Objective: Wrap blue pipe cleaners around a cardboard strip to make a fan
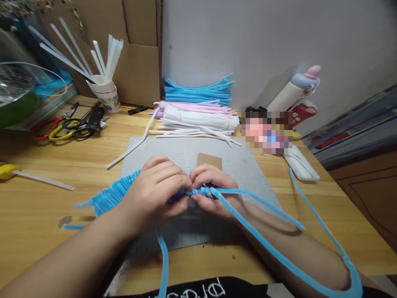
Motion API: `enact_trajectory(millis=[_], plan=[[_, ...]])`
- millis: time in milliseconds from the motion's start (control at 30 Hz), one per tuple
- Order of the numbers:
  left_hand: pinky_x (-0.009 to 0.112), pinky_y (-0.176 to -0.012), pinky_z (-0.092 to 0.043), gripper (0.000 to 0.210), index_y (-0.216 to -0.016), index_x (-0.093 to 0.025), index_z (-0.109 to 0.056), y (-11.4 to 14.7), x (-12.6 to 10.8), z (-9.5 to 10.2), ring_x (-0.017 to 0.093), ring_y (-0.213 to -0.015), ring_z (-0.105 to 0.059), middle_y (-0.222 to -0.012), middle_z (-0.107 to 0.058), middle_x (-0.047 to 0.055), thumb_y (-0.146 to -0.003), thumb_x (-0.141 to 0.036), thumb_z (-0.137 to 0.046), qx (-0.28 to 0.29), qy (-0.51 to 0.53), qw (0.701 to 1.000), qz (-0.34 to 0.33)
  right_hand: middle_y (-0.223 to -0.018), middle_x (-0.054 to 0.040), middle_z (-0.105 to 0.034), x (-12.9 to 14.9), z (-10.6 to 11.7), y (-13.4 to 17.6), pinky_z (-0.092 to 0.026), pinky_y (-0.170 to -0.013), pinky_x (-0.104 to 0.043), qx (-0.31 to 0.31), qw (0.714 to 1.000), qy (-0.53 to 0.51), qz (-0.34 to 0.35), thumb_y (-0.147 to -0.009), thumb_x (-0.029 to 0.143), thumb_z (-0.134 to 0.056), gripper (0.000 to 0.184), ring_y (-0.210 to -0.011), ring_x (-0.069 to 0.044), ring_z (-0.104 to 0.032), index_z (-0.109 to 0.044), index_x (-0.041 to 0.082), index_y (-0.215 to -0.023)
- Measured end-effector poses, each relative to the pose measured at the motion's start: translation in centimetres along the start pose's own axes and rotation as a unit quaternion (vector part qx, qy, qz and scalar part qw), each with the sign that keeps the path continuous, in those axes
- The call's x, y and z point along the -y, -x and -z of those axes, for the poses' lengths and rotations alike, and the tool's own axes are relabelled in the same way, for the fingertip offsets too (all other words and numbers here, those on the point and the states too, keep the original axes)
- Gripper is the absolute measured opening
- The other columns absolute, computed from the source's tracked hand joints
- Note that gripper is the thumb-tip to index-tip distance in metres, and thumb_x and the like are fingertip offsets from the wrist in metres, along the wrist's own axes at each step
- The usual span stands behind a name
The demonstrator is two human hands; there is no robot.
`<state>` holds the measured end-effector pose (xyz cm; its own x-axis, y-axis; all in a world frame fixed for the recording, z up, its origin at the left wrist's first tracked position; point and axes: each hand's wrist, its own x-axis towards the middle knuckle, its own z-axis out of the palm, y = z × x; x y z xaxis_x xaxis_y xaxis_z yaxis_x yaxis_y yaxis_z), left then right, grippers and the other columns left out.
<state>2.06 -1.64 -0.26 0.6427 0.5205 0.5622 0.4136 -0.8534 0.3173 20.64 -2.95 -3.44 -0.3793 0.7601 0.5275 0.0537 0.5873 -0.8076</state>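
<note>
A blue pipe-cleaner piece [114,192], ribbed with many rows packed side by side, slants across the middle of the head view. My left hand [155,184] is closed round its middle from above, and the fingers cover part of it. At its right end my right hand [221,188] pinches the edge between thumb and fingers. The fingertips of both hands nearly meet there. A long blue pipe cleaner [263,244] runs from that end over my right forearm and curves back up. Other loose blue ends stick out at the left and below my left hand.
Under my hands lies a grey cutting mat [248,165] with a cardboard square [210,159]. Behind it are bundled white pipe cleaners [198,120] and blue pipe cleaners [198,91]. Scissors [70,128], a paper cup [107,97] of glue sticks and a glue gun [8,171] stand left. A bottle [288,93] leans right.
</note>
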Motion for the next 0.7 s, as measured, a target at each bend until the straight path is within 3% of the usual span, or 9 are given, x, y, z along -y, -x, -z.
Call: enact_trajectory(millis=[300,467,700], plan=[[0.033,-0.082,-0.040,0.010,-0.078,-0.020,-0.059,-0.15,-0.01,0.12,0.013,-0.073,-0.058,-0.075,-0.067,-0.002,-0.077,-0.010,-0.056,0.056,0.142,0.985,0.085,-0.076,-0.0009,-0.057,-0.30,-0.03,-0.05,-0.044,-0.069,-0.029,0.027,0.988,-0.129,-0.077,-0.074,0.017,-0.067,0.013,-0.074,-0.013,-0.054,-0.054,0.020,-0.075],[0.032,-0.079,-0.043,0.009,-0.075,-0.019,-0.061,-0.16,-0.24,0.13,0.013,-0.072,-0.058,-0.072,-0.067,-0.001,-0.075,-0.010,-0.058,0.050,0.174,0.976,0.119,-0.075,-0.0003,-0.055,-0.32,0.17,-0.15,-0.043,-0.063,-0.027,0.039,0.977,-0.168,-0.124,-0.073,0.021,-0.068,0.015,-0.070,-0.012,-0.051,-0.053,0.020,-0.073],[0.029,-0.071,-0.047,0.005,-0.076,-0.018,-0.065,-0.10,-0.25,0.23,0.015,-0.074,-0.061,-0.076,-0.068,0.002,-0.076,-0.015,-0.060,0.030,0.196,0.964,0.176,-0.074,-0.0004,-0.057,-0.18,-0.03,-0.12,-0.044,-0.057,-0.025,0.005,0.964,-0.189,-0.188,-0.070,0.027,-0.071,0.019,-0.064,-0.011,-0.050,-0.054,0.020,-0.074]])
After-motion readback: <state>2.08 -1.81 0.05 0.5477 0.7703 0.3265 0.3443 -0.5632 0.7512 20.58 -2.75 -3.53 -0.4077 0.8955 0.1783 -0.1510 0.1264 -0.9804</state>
